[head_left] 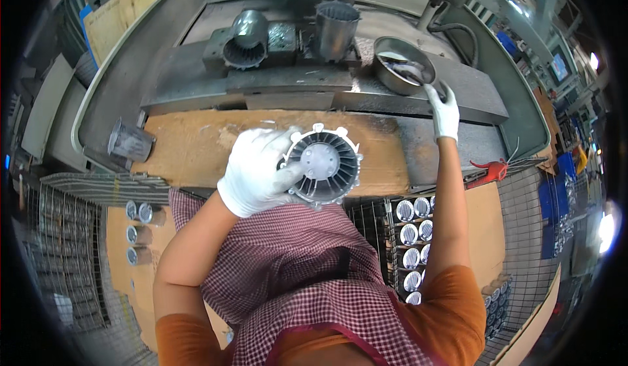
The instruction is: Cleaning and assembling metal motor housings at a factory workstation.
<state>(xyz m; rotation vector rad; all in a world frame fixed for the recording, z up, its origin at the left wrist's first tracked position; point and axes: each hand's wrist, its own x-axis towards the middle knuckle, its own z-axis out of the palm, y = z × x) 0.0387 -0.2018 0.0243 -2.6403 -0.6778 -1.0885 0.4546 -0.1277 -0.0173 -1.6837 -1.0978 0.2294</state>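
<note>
Your white-gloved left grip (256, 171) was curled firmly round the silver-grey, finned metal cylinder (321, 161) above the brown-topped counter (190, 145), your white-gloved right grip (445, 114) spread beside the round steel bowl (390, 81); cylinder judged rigid, fairly weighty, safest held by its outer wall.

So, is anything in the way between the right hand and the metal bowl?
Nothing that I can see: the right hand is right by the near edge of the metal bowl. Whether they touch, I can't tell.
</note>
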